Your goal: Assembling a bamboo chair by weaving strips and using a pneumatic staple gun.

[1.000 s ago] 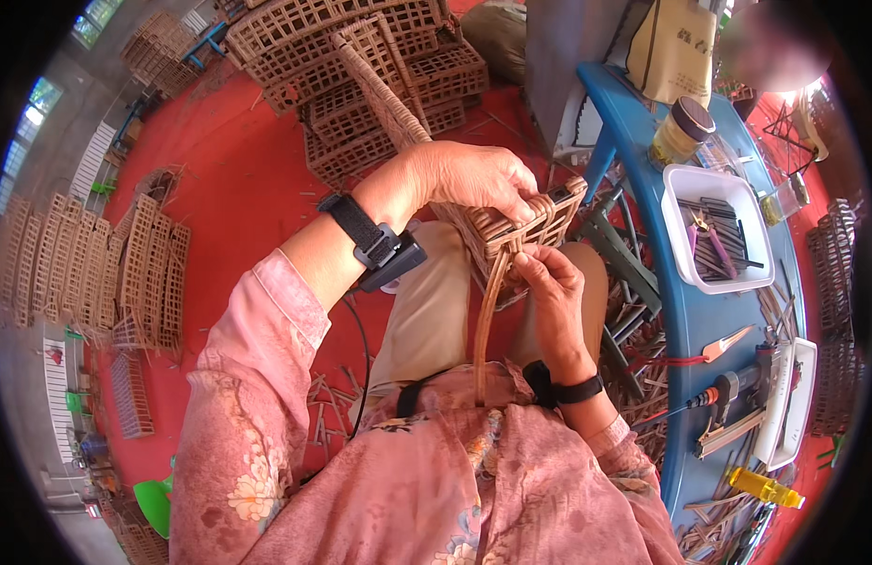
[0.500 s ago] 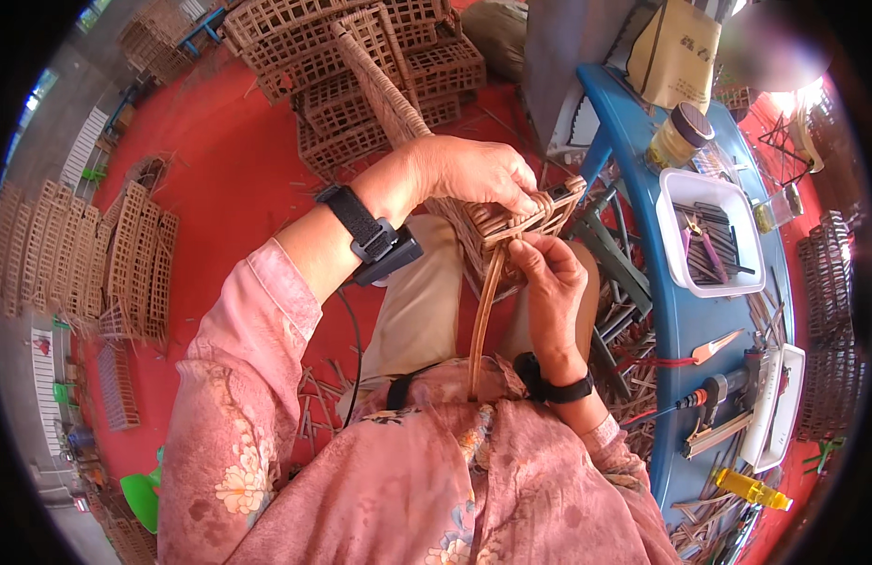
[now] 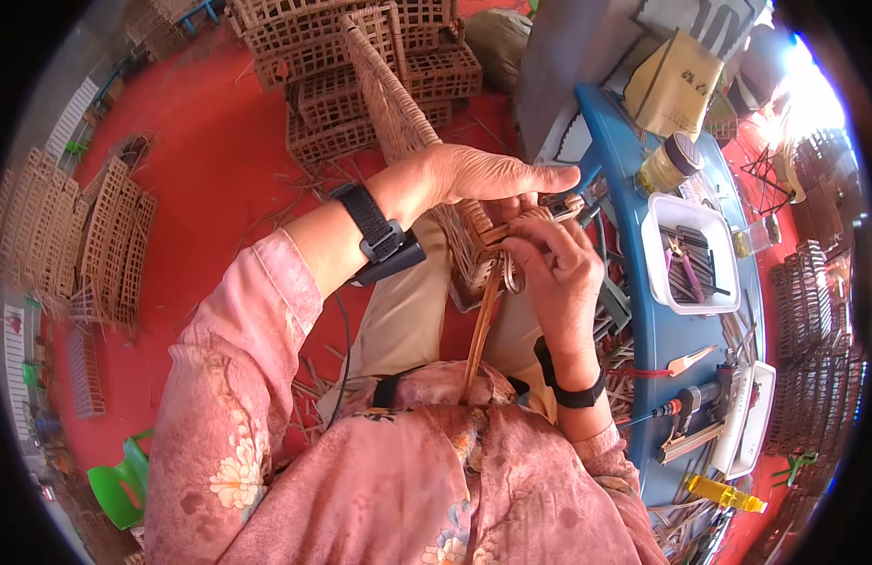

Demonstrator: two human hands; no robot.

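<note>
A woven wicker piece [image 3: 389, 89] slants from the far stack down to my lap, its nearer end between my two hands. My left hand [image 3: 474, 176] lies across the top of that end. Its thumb points right, away from the weave, and its other fingers curl down behind the wicker, mostly hidden. From the right, my right hand [image 3: 560, 273] pinches the strands at the same spot, thumb and fingers bent together. A flat brown cane strip [image 3: 479, 330] runs from the weave down to my waist. The exact strand under my fingertips is hidden.
Stacked wicker baskets [image 3: 328, 122] stand ahead, with more wicker panels [image 3: 106, 240] at left. On the right, a blue table [image 3: 648, 334] bears a white tub [image 3: 654, 268] of dark rods, a lidded jar [image 3: 669, 162], a power tool [image 3: 700, 405] and a yellow bottle [image 3: 725, 492].
My left thumb has lifted off the strands and now stretches right. My right hand has moved slightly right, its fingers curling over the weave. The view has shifted a little.
</note>
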